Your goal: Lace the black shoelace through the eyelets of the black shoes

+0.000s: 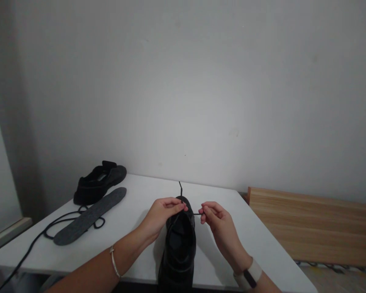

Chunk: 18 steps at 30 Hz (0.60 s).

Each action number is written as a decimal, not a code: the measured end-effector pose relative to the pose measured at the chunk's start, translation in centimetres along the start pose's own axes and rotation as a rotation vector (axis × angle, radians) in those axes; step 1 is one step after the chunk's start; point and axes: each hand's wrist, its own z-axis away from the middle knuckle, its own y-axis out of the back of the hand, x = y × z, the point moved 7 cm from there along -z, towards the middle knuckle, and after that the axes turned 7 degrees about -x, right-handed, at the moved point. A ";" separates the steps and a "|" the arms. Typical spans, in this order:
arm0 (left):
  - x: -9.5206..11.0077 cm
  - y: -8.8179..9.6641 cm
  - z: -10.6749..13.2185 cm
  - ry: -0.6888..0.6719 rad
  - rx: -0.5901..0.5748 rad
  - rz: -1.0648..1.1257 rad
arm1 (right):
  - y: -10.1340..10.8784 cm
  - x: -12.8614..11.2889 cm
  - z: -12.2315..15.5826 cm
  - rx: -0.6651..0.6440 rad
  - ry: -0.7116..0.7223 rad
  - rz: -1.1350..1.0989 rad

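A black shoe [178, 252] stands on the white table [256, 244] right in front of me, toe pointing away. My left hand [163, 213] is closed in a pinch at the shoe's toe end, gripping the black lace [180, 188] whose end sticks up past the toe. My right hand [215, 217] is closed in a pinch on the other stretch of the same lace, just right of the shoe. A bracelet is on my left wrist and a watch on my right.
A second black shoe [99, 183] sits at the table's far left corner. A grey insole [90, 215] lies beside it, with a loose black lace [49, 230] trailing off the left edge. A wooden board [314, 224] lies right of the table, against the wall.
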 end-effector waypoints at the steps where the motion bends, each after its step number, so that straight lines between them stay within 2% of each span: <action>1: 0.1 -0.2 -0.1 0.009 -0.012 -0.008 | -0.3 -0.6 0.2 -0.012 0.033 0.038; 4: 1.0 -1.0 -0.2 0.027 -0.066 -0.108 | -2.5 -2.9 0.7 -0.100 0.131 0.175; 8: 3.3 -2.1 0.1 -0.076 -0.165 -0.517 | -5.1 -4.8 0.3 -0.201 0.189 0.271; 10: 4.2 -2.0 0.3 -0.135 -0.139 -0.693 | -5.4 -5.0 -0.2 -0.189 0.201 0.285; 12: 4.6 -1.9 0.4 -0.149 -0.127 -0.775 | -5.3 -4.9 -0.7 -0.155 0.210 0.288; 18: 5.0 -2.5 0.3 -0.200 -0.185 -0.808 | -5.3 -5.0 -1.0 -0.171 0.226 0.317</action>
